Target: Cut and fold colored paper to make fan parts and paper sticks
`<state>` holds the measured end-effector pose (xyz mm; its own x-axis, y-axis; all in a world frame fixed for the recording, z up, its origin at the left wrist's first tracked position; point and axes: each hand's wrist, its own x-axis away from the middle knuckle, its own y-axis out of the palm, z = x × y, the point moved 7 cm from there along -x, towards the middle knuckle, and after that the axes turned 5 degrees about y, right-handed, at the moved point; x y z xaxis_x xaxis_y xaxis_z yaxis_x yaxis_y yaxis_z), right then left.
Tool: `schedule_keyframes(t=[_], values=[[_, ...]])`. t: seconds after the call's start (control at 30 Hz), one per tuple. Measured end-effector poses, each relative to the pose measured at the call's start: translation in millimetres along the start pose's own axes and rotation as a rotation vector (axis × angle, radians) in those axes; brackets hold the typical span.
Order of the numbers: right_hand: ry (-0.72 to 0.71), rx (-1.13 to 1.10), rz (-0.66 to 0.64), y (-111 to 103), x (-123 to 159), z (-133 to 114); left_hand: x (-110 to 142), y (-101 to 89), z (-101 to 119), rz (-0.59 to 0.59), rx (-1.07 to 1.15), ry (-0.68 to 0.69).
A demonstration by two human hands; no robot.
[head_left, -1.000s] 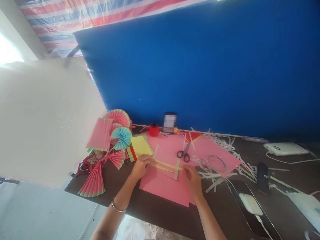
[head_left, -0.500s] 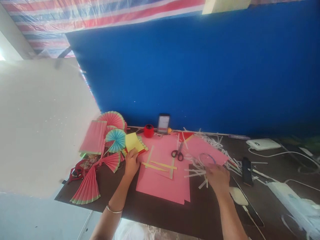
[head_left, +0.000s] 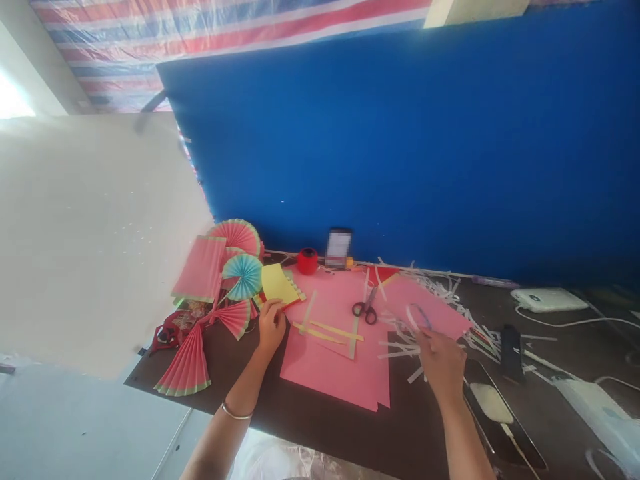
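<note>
My right hand point(head_left: 443, 363) grips the near edge of a thin ring, a roll of tape point(head_left: 416, 319), which stands tilted above the scattered white strips. My left hand point(head_left: 273, 327) rests at the near edge of a yellow paper piece point(head_left: 279, 283) with a frilled side, its fingers loosely bent and apart from the thumb. Between my hands lie pink paper sheets point(head_left: 330, 387), with yellow strips point(head_left: 337, 331) across them. Scissors with black handles point(head_left: 365, 312) lie on the pink paper, blades pointing away from me.
Folded pink paper fans point(head_left: 185, 363) and a blue one point(head_left: 243, 277) sit at the left. A red round object point(head_left: 307, 261) stands at the back near a small display point(head_left: 339, 248). White paper strips point(head_left: 440, 287), a phone point(head_left: 505, 413) and cables lie at the right; a blue panel point(head_left: 375, 153) rises behind.
My right hand has taken hold of the roll of tape and tilted it up. The fingers of my left hand have drawn back slightly from the yellow paper. The view has shifted a little.
</note>
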<state>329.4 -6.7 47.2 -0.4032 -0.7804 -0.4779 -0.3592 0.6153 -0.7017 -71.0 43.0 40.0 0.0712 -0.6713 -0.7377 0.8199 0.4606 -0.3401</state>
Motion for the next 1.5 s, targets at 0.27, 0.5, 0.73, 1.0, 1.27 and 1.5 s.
schedule_keyframes(t=[0.27, 0.5, 0.73, 1.0, 1.27, 1.5], values=[[0.172, -0.542, -0.312, 13.0, 41.0, -74.6, 10.5, 73.9, 69.6, -0.519, 0.399, -0.154], [0.319, -0.747, -0.399, 29.7, 62.7, -90.9, 28.5, 95.5, 80.2, -0.666, 0.659, -0.385], [0.371, -0.817, -0.604, 44.6, 74.0, -83.2, 36.8, 92.7, 76.5, -0.768, 0.683, -0.363], [0.326, -0.838, -0.634, 29.8, 77.7, -85.9, 36.3, 91.5, 85.0, -0.856, 0.676, -0.332], [0.469, -0.933, -0.597, 38.0, 90.0, -65.4, 51.7, 100.5, 85.7, -0.993, 0.769, -0.439], [0.654, -1.171, -0.435, 20.6, 87.8, -41.7, 21.6, 97.3, 73.0, -0.787, 0.312, -0.186]])
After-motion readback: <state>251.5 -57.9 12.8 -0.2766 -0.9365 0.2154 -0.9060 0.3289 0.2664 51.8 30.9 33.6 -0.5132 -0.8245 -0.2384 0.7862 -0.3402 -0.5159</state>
